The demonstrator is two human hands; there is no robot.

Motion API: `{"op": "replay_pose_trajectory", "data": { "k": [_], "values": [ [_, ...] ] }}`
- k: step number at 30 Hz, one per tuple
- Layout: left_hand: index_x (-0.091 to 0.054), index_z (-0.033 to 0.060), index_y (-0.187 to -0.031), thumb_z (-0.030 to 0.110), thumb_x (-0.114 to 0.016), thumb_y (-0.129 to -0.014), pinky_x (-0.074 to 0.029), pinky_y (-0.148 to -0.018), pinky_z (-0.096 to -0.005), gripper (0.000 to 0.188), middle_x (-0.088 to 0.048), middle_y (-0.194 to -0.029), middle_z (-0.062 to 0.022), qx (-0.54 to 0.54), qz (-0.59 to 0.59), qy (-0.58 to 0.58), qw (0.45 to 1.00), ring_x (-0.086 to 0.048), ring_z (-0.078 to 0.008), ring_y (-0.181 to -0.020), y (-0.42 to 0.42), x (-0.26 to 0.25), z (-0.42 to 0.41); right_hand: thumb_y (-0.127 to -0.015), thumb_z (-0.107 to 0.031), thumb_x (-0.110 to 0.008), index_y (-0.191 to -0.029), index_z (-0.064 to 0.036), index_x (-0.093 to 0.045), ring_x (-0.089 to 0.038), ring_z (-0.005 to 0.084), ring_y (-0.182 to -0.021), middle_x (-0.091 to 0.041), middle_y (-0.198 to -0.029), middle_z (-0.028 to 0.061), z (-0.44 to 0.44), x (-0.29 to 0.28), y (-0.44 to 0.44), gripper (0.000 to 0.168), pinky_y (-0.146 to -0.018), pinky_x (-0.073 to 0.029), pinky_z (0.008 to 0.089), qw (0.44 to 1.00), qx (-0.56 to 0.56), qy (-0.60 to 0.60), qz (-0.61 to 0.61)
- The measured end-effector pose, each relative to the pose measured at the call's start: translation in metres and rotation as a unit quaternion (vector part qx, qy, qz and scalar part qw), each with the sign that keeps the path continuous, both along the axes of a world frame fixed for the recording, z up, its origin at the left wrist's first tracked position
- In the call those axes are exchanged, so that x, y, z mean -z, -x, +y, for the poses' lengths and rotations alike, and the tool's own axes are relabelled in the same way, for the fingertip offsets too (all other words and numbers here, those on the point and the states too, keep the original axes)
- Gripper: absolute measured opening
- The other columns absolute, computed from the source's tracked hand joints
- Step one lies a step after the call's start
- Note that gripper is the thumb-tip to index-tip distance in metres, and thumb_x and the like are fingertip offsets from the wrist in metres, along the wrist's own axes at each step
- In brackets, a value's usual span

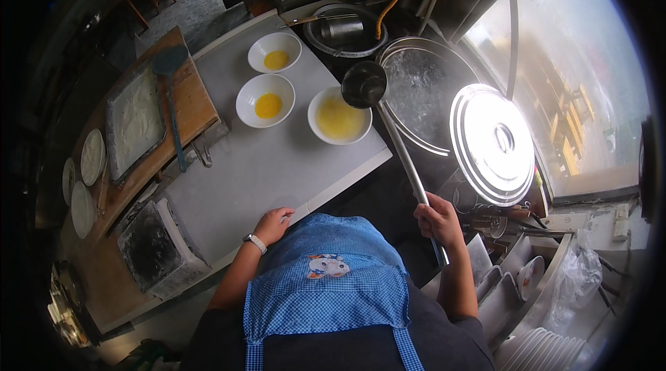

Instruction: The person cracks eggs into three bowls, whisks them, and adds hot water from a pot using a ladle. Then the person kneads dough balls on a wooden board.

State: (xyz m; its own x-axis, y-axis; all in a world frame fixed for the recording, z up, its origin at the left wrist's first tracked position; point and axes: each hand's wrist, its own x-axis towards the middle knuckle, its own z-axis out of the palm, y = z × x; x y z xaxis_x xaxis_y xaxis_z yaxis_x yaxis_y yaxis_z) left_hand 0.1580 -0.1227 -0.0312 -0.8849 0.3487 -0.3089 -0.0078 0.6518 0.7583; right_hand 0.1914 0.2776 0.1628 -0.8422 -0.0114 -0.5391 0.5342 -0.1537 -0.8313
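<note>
My right hand (pixel 438 219) grips the long handle of a metal ladle (pixel 364 84). The ladle's bowl is over the right rim of a white bowl (pixel 338 120) that holds cloudy yellow liquid. My left hand (pixel 274 225) rests at the near edge of the grey counter (pixel 250 178), holding nothing visible, its fingers partly curled. Two more white bowls, one nearer (pixel 250 105) and one farther (pixel 256 53), stand on the counter with yellow liquid at the bottom. Right of the ladle is a large metal pot (pixel 424 92) of bubbling water.
A round metal lid (pixel 478 163) leans right of the pot. Behind stands a dark pot (pixel 312 40) with a metal strainer. At left, a wooden board (pixel 195 105) bears a floury tray (pixel 138 116) and a blue-green skimmer (pixel 174 110). Stacked plates (pixel 543 353) are at lower right.
</note>
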Motion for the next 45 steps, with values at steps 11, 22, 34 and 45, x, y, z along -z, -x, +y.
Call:
{"op": "replay_pose_trajectory", "data": {
  "k": [11, 22, 34, 45],
  "values": [
    [-0.066, 0.0055, -0.108, 0.010, -0.058, -0.087, -0.050, -0.088, -0.0363, 0.023, -0.069, -0.104, -0.0128, -0.002, 0.003, 0.001, 1.000, -0.065, -0.0295, -0.097, -0.0027, 0.0010, 0.0009, -0.095, -0.014, -0.055, -0.091, -0.007, -0.052, -0.043, 0.0048, -0.049, -0.045, -0.064, -0.0029, 0.0002, 0.0000, 0.0019, 0.008, -0.043, -0.034, 0.0196, 0.999, -0.024, -0.031, 0.019],
    [-0.065, 0.0045, -0.111, 0.010, -0.058, -0.089, -0.050, -0.089, -0.0357, 0.024, -0.068, -0.107, -0.0131, 0.008, -0.006, 0.010, 1.000, -0.065, -0.0283, -0.101, -0.0033, 0.0019, 0.0001, -0.095, -0.010, -0.053, -0.098, -0.006, -0.053, -0.043, 0.0045, -0.051, -0.045, -0.067, -0.0033, -0.0016, 0.0002, 0.0027, 0.006, -0.043, -0.033, 0.0194, 0.999, -0.012, -0.034, 0.007],
    [-0.065, 0.0050, -0.111, 0.011, -0.058, -0.088, -0.050, -0.088, -0.0363, 0.025, -0.068, -0.107, -0.0138, 0.011, -0.006, 0.006, 1.000, -0.065, -0.0294, -0.100, -0.0015, -0.0005, 0.0015, -0.096, -0.007, -0.051, -0.107, -0.004, -0.053, -0.042, 0.0052, -0.052, -0.042, -0.066, -0.0033, -0.0045, -0.0017, -0.0009, 0.012, -0.045, -0.034, 0.0209, 0.998, -0.018, -0.061, 0.002],
    [-0.065, 0.0059, -0.110, 0.012, -0.058, -0.087, -0.050, -0.088, -0.0372, 0.025, -0.068, -0.105, -0.0150, 0.014, -0.009, 0.005, 1.000, -0.065, -0.0312, -0.099, 0.0025, -0.0039, 0.0052, -0.095, -0.006, -0.053, -0.117, -0.005, -0.053, -0.041, 0.0035, -0.052, -0.043, -0.066, -0.0045, -0.0058, -0.0001, -0.0004, 0.022, -0.043, -0.033, 0.0194, 0.994, -0.025, -0.110, 0.009]
  ]
}}
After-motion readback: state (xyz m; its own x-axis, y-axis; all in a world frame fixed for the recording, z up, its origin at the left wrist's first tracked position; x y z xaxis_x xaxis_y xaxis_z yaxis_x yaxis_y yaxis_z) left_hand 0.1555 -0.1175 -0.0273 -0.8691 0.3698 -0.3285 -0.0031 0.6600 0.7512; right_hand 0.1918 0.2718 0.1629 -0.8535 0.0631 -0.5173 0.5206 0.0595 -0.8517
